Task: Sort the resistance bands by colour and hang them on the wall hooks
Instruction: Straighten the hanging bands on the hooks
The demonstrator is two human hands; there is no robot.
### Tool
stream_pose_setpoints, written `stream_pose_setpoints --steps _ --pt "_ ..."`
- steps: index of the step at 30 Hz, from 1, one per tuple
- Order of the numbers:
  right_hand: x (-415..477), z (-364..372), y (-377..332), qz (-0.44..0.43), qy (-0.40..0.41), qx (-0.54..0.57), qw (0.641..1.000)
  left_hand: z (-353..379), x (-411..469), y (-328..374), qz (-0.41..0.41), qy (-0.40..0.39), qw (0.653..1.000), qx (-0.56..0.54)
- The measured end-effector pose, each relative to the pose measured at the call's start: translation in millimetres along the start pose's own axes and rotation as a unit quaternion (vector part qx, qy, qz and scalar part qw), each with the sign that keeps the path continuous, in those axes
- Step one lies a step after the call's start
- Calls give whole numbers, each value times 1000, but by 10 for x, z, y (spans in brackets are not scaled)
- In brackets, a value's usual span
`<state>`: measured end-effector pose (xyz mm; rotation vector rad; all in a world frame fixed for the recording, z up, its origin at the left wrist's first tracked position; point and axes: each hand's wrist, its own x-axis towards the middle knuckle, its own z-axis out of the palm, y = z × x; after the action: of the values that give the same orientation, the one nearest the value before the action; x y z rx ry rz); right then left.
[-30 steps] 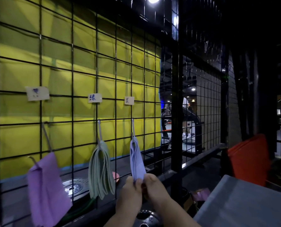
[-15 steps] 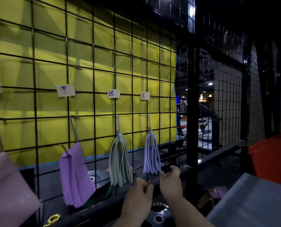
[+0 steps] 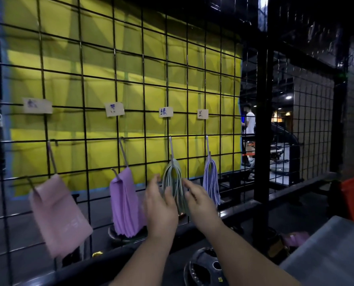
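A single wide-angle view looks out from the person's head, facing forward and, it seems, slightly down at a black wire grid [image 3: 143,83] standing close in front. The grid is seen obliquely, nearer at the left and receding rightward. Both forearms enter from the bottom edge, with the left hand [image 3: 161,207] and right hand [image 3: 201,201] low in the middle, within reach of the grid. A table [image 3: 327,254] corner cuts the bottom right.

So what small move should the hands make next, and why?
Probably close the left hand and right hand on the green bands to straighten them: both hands flank the bundle with open fingers, and its strands hang splayed.
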<state>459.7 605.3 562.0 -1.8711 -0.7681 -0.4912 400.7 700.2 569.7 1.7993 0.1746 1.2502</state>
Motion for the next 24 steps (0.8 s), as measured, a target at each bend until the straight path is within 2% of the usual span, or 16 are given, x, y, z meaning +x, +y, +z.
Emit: stream_pose_setpoints --steps 2,6,12,17,20,24 --pt "6 16 -16 -10 -17 13 1000 18 -12 -11 -26 -55 998 -24" --pt "-58 20 -71 -8 -69 31 997 22 -70 -102 -52 -92 994 -15" --pt "-82 40 -105 -15 -68 31 997 -5 -85 -144 -58 -100 993 -34" --pt "-41 35 -154 -13 -32 48 998 -71 9 -129 -66 -82 994 14" --pt "-9 58 -147 13 15 72 997 -92 21 -126 -44 -83 994 51" --pt "-27 136 -131 69 -9 106 992 -97 36 -138 -40 -77 992 92"
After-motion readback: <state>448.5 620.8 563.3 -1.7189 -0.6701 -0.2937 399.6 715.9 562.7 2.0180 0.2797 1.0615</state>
